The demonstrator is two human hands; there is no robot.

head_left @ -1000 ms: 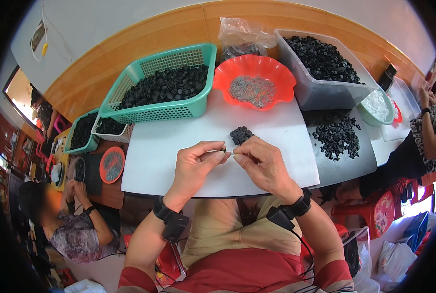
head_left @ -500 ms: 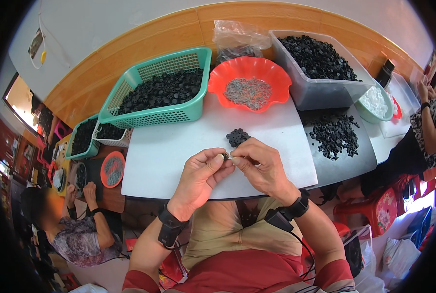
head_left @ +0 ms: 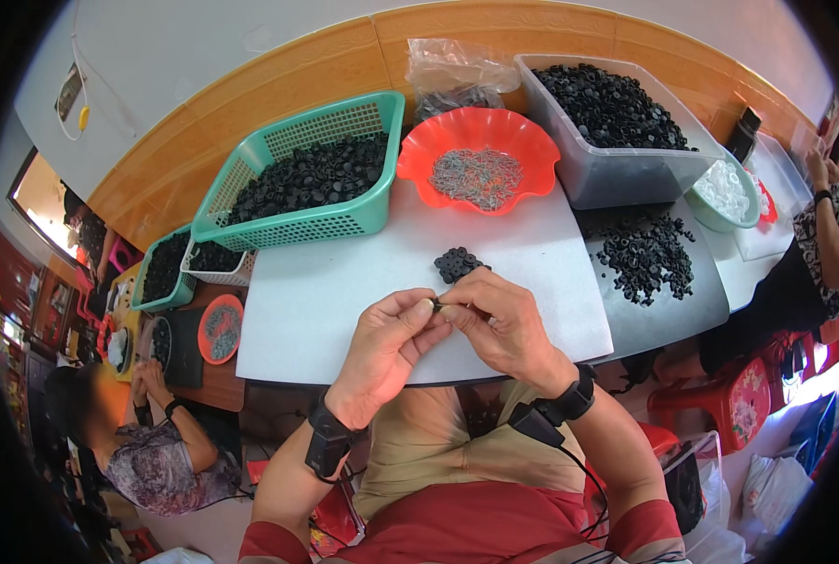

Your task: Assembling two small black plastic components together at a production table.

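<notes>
Over the near edge of the white work surface (head_left: 344, 291), my left hand (head_left: 386, 340) pinches a small dark piece (head_left: 437, 305) between thumb and forefinger. The fingertips of my right hand (head_left: 504, 324) close on that same piece from the right. Most of it is covered by the fingers, so its exact kind is hard to make out. Just beyond my fingertips lies a small heap of flat, round black parts (head_left: 457, 265). Farther back, a red scalloped bowl (head_left: 415, 160) contains many thin grey metal pins (head_left: 476, 179).
A green basket (head_left: 297, 227) of black discs stands back left. Back right is a clear bin (head_left: 626, 174) of black parts. Loose black pieces (head_left: 645, 258) cover part of a dark mat. A co-worker (head_left: 161, 461) sits at left; another person's arm (head_left: 822, 216) shows at right.
My fingertips have closed slightly together, and the shiny bit seen between them no longer shows. The co-worker at left has brought both hands together.
</notes>
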